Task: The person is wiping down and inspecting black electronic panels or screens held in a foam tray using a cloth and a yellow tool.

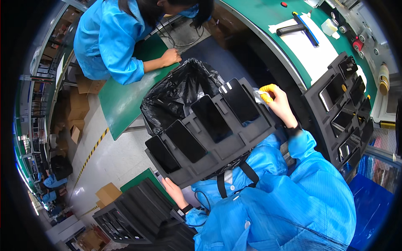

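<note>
A black foam tray (247, 144) lies tilted in front of me, with several dark phones (211, 119) seated in its slots. The phone at the right end (239, 100) has two short white marks near its top edge. My left hand (175, 193) grips the tray's near left edge, its fingers partly hidden. Yellow finger cots cover fingertips of my right hand (281, 106), which is closed on a crumpled white wipe (260, 96) beside the tray's right end. Just beyond the tray stands a bin lined with a black plastic bag (161, 106).
Another person in a blue coat (106, 46) rests a hand (169, 57) on a green table (121, 104). At right, a second tray of phones (341, 111) leans by a green bench holding white paper (312, 58) and a roller (293, 29). Stacked black trays (142, 205) stand lower left.
</note>
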`<state>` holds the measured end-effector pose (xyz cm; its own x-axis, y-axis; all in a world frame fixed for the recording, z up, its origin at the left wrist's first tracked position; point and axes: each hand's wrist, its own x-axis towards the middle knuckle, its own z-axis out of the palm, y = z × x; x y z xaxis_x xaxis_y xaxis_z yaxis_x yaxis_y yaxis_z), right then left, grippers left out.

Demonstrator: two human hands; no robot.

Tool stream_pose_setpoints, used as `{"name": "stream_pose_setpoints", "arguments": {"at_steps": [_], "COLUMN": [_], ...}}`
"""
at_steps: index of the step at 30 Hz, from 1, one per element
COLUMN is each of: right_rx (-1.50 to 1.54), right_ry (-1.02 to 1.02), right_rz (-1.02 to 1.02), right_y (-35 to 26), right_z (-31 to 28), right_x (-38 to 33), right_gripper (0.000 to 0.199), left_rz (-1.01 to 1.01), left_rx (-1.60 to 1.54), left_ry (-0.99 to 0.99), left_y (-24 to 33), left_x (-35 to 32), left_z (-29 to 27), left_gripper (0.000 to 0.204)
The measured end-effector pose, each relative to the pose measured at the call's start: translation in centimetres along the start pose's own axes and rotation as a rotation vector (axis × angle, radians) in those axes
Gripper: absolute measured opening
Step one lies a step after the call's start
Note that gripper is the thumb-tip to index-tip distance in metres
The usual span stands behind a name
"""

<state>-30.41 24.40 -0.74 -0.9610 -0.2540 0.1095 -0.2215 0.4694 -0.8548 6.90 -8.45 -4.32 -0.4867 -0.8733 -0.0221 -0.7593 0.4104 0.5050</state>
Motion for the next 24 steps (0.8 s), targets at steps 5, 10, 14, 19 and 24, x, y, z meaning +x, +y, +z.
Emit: {"name": "stream_pose_setpoints", "arguments": {"at_steps": [5, 10, 14, 19, 24], "right_rx": [-0.022, -0.112, -0.253, -0.425, -0.579], "right_ry": [0.000, -0.040, -0.117, -0.364, -0.687], "right_rz": [-0.045, -0.314, -0.371, -0.433, -0.497], "right_y": [-0.2, -0.8, -1.3, 0.0, -0.8], "right_z": [-0.6, 1.3, 2.2, 2.7, 1.0], "right_x": [-3.1, -2.2, -0.9, -2.1, -6.2], "right_gripper": [0.015, 0.015, 0.015, 0.017, 0.015], "left_rz": [0.036, 0.035, 0.020, 0.025, 0.010], "left_rx": [0.016, 0.036, 0.014, -0.031, -0.042], "left_ry": [0.032, 0.032, 0.025, 0.040, 0.033], "left_y": [-0.7, 0.1, -1.5, -1.3, -0.1], "left_x": [0.0, 0.0, 0.3, 0.0, -0.3], "left_z": [0.2, 0.0, 0.7, 0.8, 0.2], "left_gripper": [0.041, 0.041, 0.040, 0.041, 0.041]}}
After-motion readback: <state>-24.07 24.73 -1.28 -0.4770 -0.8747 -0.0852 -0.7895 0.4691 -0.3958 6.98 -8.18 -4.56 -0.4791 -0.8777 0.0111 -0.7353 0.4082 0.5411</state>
